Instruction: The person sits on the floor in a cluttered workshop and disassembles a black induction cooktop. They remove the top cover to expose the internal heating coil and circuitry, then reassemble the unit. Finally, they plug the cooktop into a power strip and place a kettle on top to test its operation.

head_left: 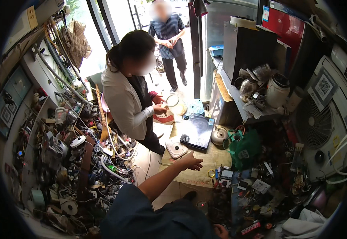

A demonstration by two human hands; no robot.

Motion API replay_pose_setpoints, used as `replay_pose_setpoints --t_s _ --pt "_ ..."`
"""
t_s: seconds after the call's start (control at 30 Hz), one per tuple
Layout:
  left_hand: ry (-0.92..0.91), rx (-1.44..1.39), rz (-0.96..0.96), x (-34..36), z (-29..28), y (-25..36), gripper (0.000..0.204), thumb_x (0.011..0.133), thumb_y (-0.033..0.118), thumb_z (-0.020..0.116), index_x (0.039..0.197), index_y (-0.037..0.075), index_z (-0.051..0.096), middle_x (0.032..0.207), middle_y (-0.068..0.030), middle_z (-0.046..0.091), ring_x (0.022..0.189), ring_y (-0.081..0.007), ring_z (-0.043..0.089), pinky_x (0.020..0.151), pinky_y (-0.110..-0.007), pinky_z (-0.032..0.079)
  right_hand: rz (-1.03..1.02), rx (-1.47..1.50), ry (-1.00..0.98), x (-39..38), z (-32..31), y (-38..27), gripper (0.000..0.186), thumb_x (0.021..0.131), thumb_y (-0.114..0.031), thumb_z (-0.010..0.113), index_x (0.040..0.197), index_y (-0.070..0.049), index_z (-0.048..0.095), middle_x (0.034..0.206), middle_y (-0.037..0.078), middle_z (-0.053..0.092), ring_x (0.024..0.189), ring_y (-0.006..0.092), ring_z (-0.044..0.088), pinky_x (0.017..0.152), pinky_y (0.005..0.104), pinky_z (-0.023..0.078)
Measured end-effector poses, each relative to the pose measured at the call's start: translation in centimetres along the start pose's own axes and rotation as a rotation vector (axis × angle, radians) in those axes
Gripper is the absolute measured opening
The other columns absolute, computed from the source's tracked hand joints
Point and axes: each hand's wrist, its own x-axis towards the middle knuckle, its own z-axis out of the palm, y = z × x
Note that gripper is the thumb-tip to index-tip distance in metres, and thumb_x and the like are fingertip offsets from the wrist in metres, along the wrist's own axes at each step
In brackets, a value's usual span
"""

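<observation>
The dark blue sleeve lies nearest; beyond it the left hand reaches over the worktable, fingers loosely extended, grasping nothing. The right hand is cut off at six o'clock, so I cannot tell its grip. From the left hand, the black flat-topped cooker sits toward twelve, a pale square appliance at ten. A good reach probably clears that appliance and stays short of the kettle past one o'clock.
</observation>
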Motion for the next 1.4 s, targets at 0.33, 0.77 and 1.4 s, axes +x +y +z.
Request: replay_pose_setpoints --t_s 0.33,0.77,1.4 --pt "0.019 0.084 -0.003 -1.3 -0.1 -0.9 0.113 0.1 0.029 0.069 0.154 -0.008 -0.023 0.115 -0.0314 0.071 0.094 -0.0369 0.076 0.076 -0.042 0.06 -0.103 -0.03 0.055 0.2 1.1 -1.2 0.023 0.098 -0.017 0.069 0.119 -0.007 0.072 0.113 0.01 0.073 0.102 0.022 0.07 0.089 0.0338 0.054" --pt "-0.108 0.679 -0.28 -2.1 -0.3 -16.6 0.038 0.104 0.027 0.054 0.127 -0.002 0.064 0.088 -0.0151 0.076 0.067 -0.0231 0.073 0.056 -0.034 0.058 0.427 -0.119 0.419 -1.2 1.0 6.8 0.03 0.097 -0.024 0.072 0.112 0.002 0.071 0.088 0.01 0.073 0.079 0.016 0.067 0.072 0.036 0.055" --pt "-0.093 0.737 -0.314 0.2 -6.0 -19.1 0.039 0.103 0.034 0.06 0.117 -0.002 0.066 0.09 -0.0141 0.075 0.065 -0.0202 0.07 0.057 -0.035 0.057 0.822 0.097 0.477 -11.3 9.0 13.2 0.038 0.102 -0.029 0.067 0.122 0.003 0.068 0.104 0.013 0.073 0.09 0.0211 0.068 0.078 0.0366 0.054"
